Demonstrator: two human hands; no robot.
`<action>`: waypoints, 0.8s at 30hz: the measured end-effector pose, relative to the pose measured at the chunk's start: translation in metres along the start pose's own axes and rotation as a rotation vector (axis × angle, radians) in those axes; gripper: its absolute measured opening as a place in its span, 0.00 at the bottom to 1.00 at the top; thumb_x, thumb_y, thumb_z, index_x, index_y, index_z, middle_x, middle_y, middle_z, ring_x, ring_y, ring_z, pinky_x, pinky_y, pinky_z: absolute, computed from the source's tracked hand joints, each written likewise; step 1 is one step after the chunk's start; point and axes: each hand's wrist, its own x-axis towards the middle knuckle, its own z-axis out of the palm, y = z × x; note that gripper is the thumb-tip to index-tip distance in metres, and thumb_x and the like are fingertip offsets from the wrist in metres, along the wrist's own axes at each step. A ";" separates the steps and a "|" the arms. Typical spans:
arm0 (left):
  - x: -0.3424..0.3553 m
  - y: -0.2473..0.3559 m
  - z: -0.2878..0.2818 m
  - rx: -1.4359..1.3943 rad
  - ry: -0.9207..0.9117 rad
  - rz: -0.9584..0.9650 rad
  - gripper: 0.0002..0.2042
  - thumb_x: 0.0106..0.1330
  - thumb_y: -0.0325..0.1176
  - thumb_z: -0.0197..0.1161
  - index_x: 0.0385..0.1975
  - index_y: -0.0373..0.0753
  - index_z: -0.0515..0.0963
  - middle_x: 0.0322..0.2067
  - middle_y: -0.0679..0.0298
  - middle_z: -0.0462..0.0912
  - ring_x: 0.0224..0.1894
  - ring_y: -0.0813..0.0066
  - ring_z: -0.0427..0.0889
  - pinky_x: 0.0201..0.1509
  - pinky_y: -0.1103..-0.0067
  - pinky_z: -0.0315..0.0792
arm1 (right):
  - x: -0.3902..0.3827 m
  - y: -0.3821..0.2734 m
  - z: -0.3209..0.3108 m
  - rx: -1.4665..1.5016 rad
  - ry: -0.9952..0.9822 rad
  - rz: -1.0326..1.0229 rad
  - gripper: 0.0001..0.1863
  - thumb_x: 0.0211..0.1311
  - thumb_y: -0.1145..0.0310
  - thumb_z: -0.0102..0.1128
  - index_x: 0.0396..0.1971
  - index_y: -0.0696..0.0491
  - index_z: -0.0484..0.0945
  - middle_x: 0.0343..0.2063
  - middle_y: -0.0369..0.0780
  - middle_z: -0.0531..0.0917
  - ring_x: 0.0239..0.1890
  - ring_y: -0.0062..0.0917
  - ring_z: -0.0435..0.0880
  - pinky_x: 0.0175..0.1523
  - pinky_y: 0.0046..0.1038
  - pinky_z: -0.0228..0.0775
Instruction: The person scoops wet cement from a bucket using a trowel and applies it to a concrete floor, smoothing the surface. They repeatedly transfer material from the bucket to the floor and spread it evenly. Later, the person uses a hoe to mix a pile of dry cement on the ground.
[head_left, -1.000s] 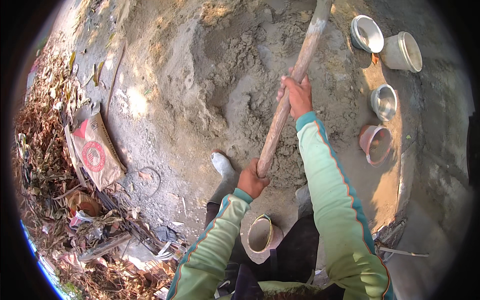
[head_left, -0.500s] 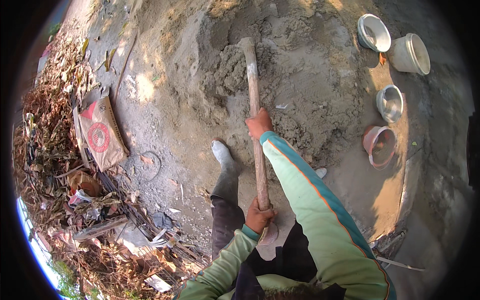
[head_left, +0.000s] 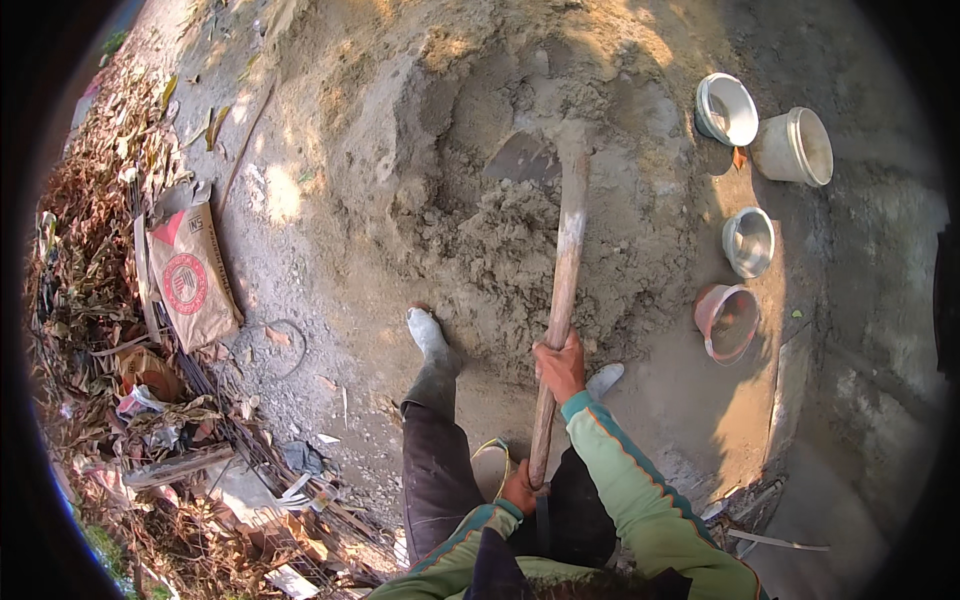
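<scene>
Both my hands are wrapped round the wooden handle of a hoe. My left hand grips its near end, close to my body between my legs. Farther up the shaft, my right hand is closed round it. At the far end, the dark metal blade shows left of the handle, partly in the wet grey mortar mix. This mix lies heaped on the ground in front of my boots.
Two white buckets, a smaller pale bucket and a reddish bucket stand at the right. A paper cement sack lies at the left beside dry leaves and debris. A yellow-rimmed container shows between my legs.
My right hand has come nearer my body along with the hoe. The handle now leans right at its far end, and the blade has come into sight in the mix.
</scene>
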 end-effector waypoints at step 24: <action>0.109 0.109 -0.103 -0.746 -0.143 -0.222 0.19 0.49 0.20 0.68 0.37 0.40 0.67 0.23 0.66 0.72 0.16 0.76 0.72 0.18 0.78 0.67 | 0.227 0.011 0.066 -0.594 -0.036 -0.240 0.23 0.50 0.72 0.66 0.41 0.65 0.66 0.29 0.48 0.79 0.23 0.35 0.81 0.24 0.34 0.76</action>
